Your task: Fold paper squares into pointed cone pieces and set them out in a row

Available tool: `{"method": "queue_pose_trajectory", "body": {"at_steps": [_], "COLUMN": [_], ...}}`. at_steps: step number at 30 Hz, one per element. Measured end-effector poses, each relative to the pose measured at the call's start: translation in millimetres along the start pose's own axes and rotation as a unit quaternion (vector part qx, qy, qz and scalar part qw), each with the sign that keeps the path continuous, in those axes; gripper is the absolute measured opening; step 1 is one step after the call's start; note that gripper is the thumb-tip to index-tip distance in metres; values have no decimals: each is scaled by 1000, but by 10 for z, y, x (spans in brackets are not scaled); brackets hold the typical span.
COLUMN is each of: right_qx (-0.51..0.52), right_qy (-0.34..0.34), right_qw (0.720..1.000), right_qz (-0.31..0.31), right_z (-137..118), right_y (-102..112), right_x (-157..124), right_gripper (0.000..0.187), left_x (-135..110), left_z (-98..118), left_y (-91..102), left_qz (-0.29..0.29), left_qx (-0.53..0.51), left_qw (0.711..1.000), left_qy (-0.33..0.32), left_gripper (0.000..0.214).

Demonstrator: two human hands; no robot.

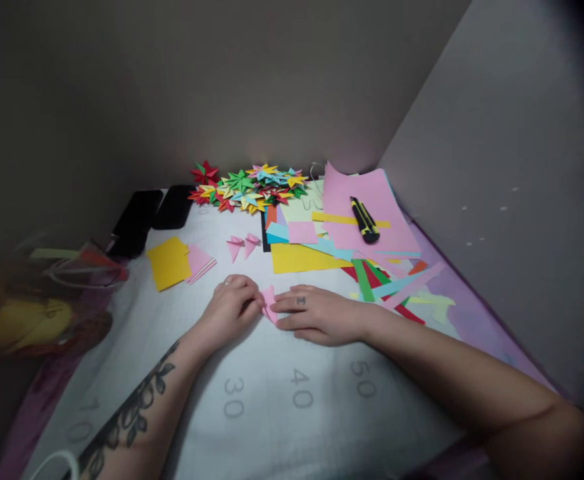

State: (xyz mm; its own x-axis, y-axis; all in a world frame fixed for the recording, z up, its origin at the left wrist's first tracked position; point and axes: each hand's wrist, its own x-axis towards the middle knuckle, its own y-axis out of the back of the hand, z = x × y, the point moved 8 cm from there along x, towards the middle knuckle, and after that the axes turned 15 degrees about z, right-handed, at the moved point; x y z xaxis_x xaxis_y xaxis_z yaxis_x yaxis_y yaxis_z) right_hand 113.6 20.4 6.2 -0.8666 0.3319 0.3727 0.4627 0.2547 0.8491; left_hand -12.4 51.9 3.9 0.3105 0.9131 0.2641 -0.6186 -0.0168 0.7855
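Observation:
My left hand [233,303] and my right hand [317,313] rest on a white gridded mat [272,400] and meet over a small pink folded paper piece [269,301]. The left fingers are curled and pinch its left edge. The right fingers lie pressed together along its right side, holding it down. Most of the piece is hidden by the fingers. Two folded pink triangles [243,245] lie just beyond the hands.
A pile of multicoloured folded paper stars [249,187] sits at the back. Coloured sheets and strips [352,253] spread to the right, with a yellow-black utility knife [365,220] on a pink sheet. Yellow and pink squares [177,261] and two black phones [152,213] lie left. Walls close in behind and right.

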Motion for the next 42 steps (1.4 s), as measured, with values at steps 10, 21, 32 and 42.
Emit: {"method": "queue_pose_trajectory", "body": {"at_steps": [10,21,32,42], "right_qx": [1,11,16,20], "right_qy": [-3,-6,-2,-4], "right_qw": [1000,1000,1000,1000], "right_qz": [5,7,11,12], "right_z": [-13,-3,3,10], "right_y": [35,14,12,6], "right_x": [22,18,8,3], "right_gripper": [29,38,35,32], "left_x": [36,34,31,23], "left_z": [4,12,12,24], "left_y": [-50,-68,-101,-94], "left_qz": [29,29,35,49], "left_qx": [41,73,110,137], "left_qw": [998,996,992,987], "left_qy": [31,32,46,60], "left_gripper": [15,14,12,12]}}
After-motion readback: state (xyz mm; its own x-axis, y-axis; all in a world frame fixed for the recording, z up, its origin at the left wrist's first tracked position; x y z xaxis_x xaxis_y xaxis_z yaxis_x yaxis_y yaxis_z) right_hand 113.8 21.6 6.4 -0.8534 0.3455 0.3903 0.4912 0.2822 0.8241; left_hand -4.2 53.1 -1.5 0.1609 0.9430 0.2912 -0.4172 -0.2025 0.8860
